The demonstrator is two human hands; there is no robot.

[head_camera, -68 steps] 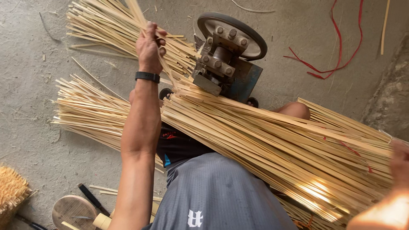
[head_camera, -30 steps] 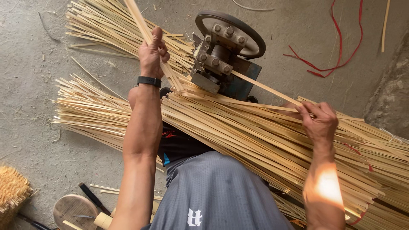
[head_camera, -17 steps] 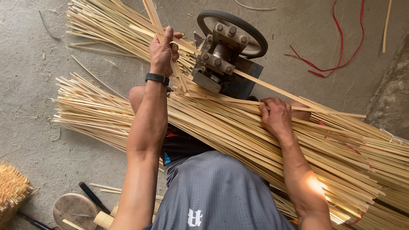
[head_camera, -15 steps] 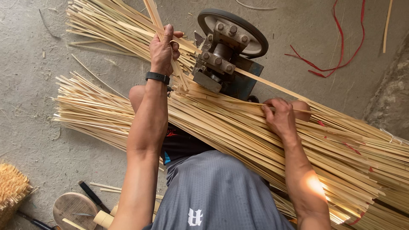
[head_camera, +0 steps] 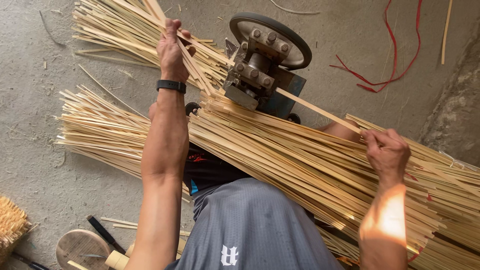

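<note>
No packages, signs or screens are showing anywhere in this view. The nearest thing to a label is a small white emblem point(head_camera: 229, 255) sitting at the bottom edge on the grey shorts point(head_camera: 250, 225), a blocky shape, plain white on grey. Just above it, a small red mark point(head_camera: 196, 157) is peeking out on the dark shirt point(head_camera: 210, 167), right beside the forearm; it is too small and creased to make out, possibly a printed logo. A band of blue is showing just beneath it. The black wristband point(head_camera: 171, 85) is presenting only its strap here, so any display on it is staying hidden.
</note>
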